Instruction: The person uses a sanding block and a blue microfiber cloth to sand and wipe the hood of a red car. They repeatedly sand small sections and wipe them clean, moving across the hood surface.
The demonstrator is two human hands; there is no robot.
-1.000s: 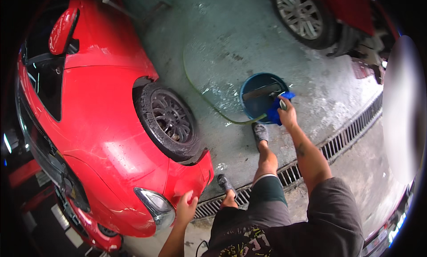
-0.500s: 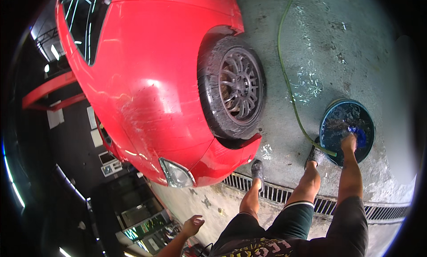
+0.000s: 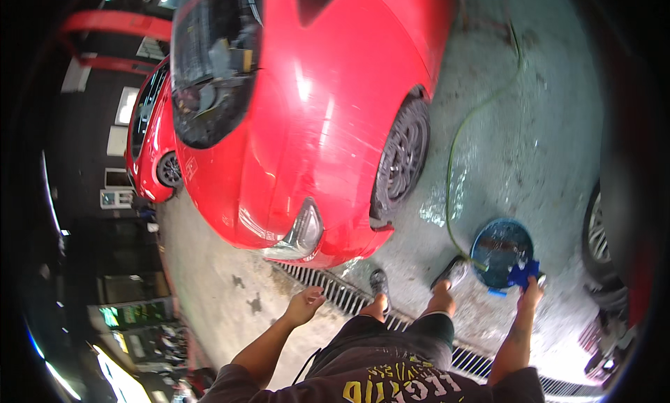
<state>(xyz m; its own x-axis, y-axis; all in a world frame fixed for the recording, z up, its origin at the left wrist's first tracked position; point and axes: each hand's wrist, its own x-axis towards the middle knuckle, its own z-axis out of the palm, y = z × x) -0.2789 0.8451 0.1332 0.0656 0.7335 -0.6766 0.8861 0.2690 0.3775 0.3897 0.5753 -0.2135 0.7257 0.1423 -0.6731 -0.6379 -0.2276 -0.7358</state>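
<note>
My right hand (image 3: 532,291) grips a wet, deep-blue cloth (image 3: 523,272) at the near right rim of a round blue bucket (image 3: 476,239). Dark water fills the bucket, and part of the cloth overlaps its edge. A small light-blue piece (image 3: 497,292) shows at the bucket's near side. My left hand (image 3: 305,306) hangs in the air at the left, with loosely curled fingers and nothing in it. Beyond it stands a red car (image 3: 307,110), its headlight (image 3: 296,230) and front wheel (image 3: 403,159) facing my side.
A green hose (image 3: 450,187) runs over the wet floor to the bucket. Beside my feet, a metal drain grate (image 3: 335,282) crosses the floor. Another red car (image 3: 148,145) stands at the far left. At the right edge is another vehicle's wheel (image 3: 598,228).
My right hand has come up out of the bucket's water with the blue cloth. The view has shifted, showing more of the car's front. My left hand stays raised and empty.
</note>
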